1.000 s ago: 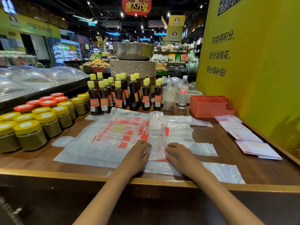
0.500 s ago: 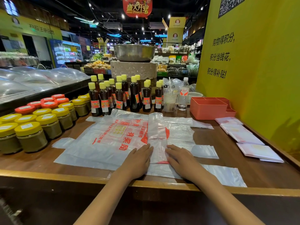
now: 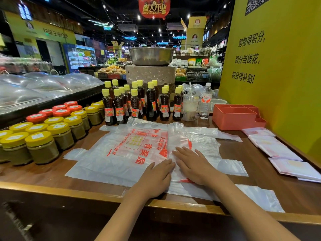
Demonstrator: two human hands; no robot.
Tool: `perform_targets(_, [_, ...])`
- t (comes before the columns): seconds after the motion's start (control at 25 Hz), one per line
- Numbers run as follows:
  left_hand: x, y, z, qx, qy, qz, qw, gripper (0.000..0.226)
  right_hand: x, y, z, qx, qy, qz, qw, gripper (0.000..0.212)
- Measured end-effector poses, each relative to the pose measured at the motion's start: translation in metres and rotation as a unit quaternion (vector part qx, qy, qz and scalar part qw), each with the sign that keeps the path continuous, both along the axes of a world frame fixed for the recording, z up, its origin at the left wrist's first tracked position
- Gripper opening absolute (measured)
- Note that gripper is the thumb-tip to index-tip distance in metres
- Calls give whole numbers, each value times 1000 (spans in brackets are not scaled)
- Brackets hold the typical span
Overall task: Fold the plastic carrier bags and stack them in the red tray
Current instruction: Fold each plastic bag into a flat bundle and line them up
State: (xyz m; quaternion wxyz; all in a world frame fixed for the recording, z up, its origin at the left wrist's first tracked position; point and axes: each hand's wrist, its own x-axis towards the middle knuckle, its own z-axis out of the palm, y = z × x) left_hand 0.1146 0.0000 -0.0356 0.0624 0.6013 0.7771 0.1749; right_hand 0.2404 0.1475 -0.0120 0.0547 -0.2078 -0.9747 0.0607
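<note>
Spreading across a long brown wooden counter point(image 3: 52, 173), glossy and hard, beside a flat yellow wall with black lettering point(image 3: 278, 66). Lying flat on it, a wide translucent white plastic carrier bag with red print point(image 3: 121, 153), thin, slick and creased, over more clear bags. Standing empty at the far right of the counter, well apart from the hands, a rigid red plastic tray with compartments point(image 3: 232, 117). Resting just beside that tray along the right edge, folded white bag packets point(image 3: 278, 152). Running up the middle of the pile, a narrow folded strip of translucent bag point(image 3: 177, 136), puffing up at its far end. Pressing down on the strip's near end, right hand point(image 3: 194, 166) with fingers straight and spread; lying flat at its left edge, left hand point(image 3: 156, 178), fingers straight and together. Probably risking the crease springing open on release, or slick layers sliding underneath and skewing the fold.
</note>
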Motion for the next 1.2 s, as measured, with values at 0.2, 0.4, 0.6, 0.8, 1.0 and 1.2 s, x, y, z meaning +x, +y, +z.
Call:
perform_targets(0.2, [5,-1,4,34,-27,14,999,51,-5,4,-15,16,-52,3,999,53])
perform_targets(0.4, [10,-4,12,47,-40,25,998,47,-7,2,-10,19,-75,0,997,54])
perform_targets(0.6, [14,-10,18,56,-62,20,996,40,11,3,-7,-61,151,-63,985,49])
perform_targets(0.8, [9,-5,9,62,-72,39,995,45,37,5,1,-138,114,-62,982,46])
perform_targets(1.0, [7,0,9,64,-37,46,996,37,35,6,-16,-22,23,-16,999,51])
perform_targets(1.2, [-2,9,25,23,89,6,996,31,36,5,-15,-4,26,-14,1000,51])
